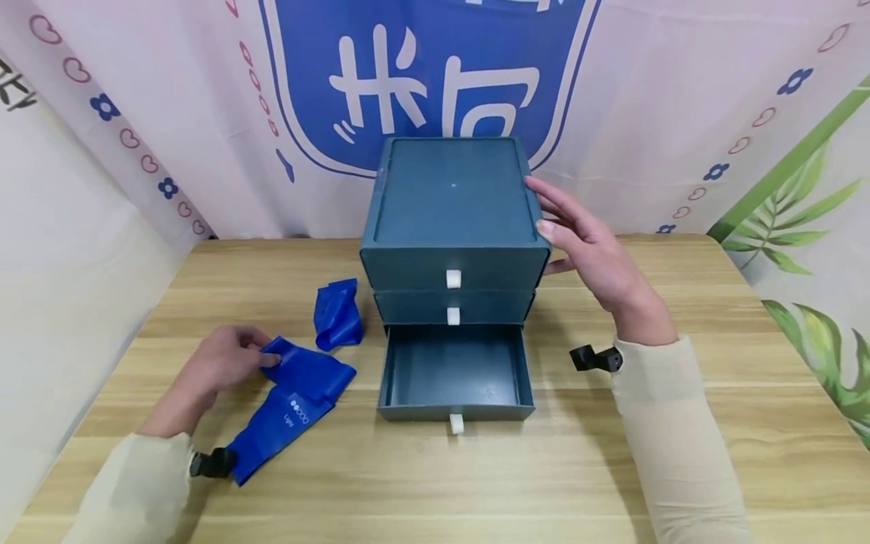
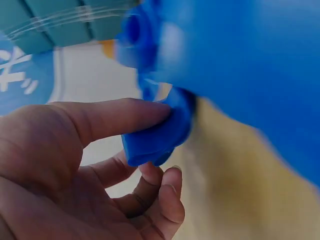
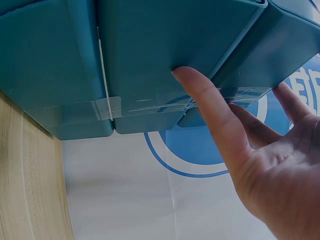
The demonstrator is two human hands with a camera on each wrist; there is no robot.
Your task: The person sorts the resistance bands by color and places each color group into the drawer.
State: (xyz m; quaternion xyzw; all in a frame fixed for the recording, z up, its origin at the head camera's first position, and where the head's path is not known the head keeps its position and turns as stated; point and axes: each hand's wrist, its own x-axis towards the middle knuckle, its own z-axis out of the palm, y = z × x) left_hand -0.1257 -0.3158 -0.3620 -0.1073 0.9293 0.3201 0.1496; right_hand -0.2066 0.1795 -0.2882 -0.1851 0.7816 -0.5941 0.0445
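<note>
My left hand [image 1: 224, 361] pinches one end of a flat blue elastic exercise band [image 1: 282, 419] between thumb and fingers. Printed white dots and letters show on the band, which trails toward the wrist. In the left wrist view the gripped end of the blue band [image 2: 160, 135] is bunched under the thumb. A dark teal three-drawer cabinet [image 1: 455, 193] stands at the middle of the table. Its bottom drawer [image 1: 455, 412] is pulled out, with its bare floor showing. My right hand [image 1: 598, 261] rests on the cabinet's right side, fingers extended; the right wrist view shows the thumb against the side wall.
A second, crumpled blue band [image 1: 337, 313] lies between the left hand and the cabinet. White pull tabs [image 1: 453, 279] stick out from the drawer fronts. Behind the wooden table [image 1: 612, 468] hangs a printed white cloth [image 1: 652, 98], close to the cabinet's back.
</note>
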